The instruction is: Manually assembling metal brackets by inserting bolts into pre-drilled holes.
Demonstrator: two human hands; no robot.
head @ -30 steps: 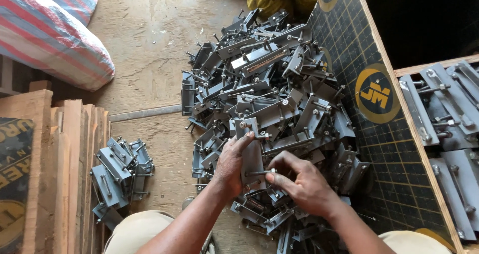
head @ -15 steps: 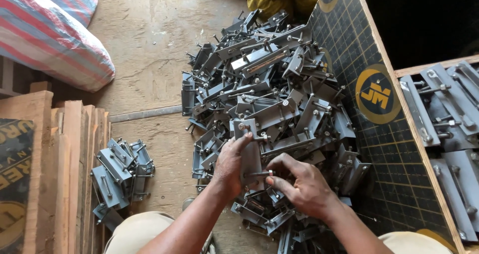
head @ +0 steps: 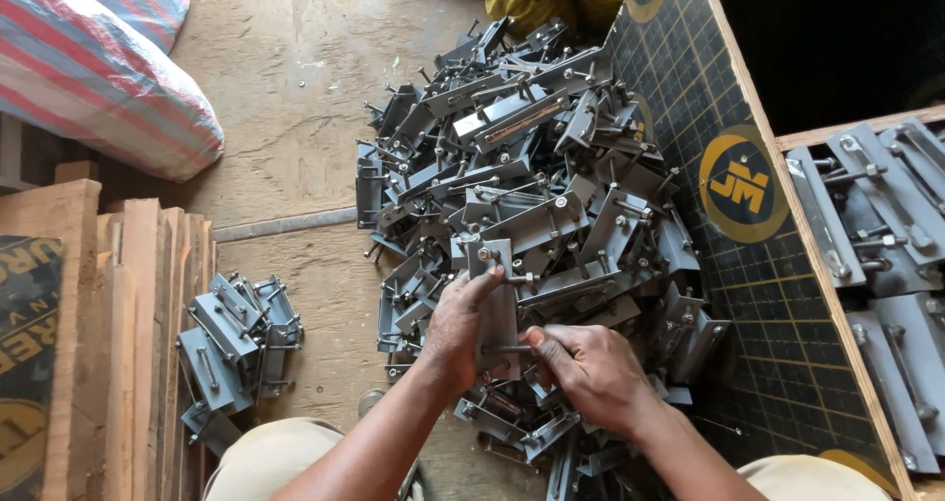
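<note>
Our left hand grips the grey metal bracket; our right hand pinches its bolt; likely stiff, heavy, sharp-edged, best held by its flat sides.

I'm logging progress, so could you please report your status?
Left hand grips grey metal bracket. Right hand pinches its bolt. Bracket pile beneath.

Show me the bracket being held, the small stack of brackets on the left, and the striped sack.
held metal bracket (head: 495, 309), head view, on its flat plate between the hands.
small stack of brackets (head: 234, 348), head view, on a top plate.
striped sack (head: 94, 78), head view, on its bulging side.
</note>
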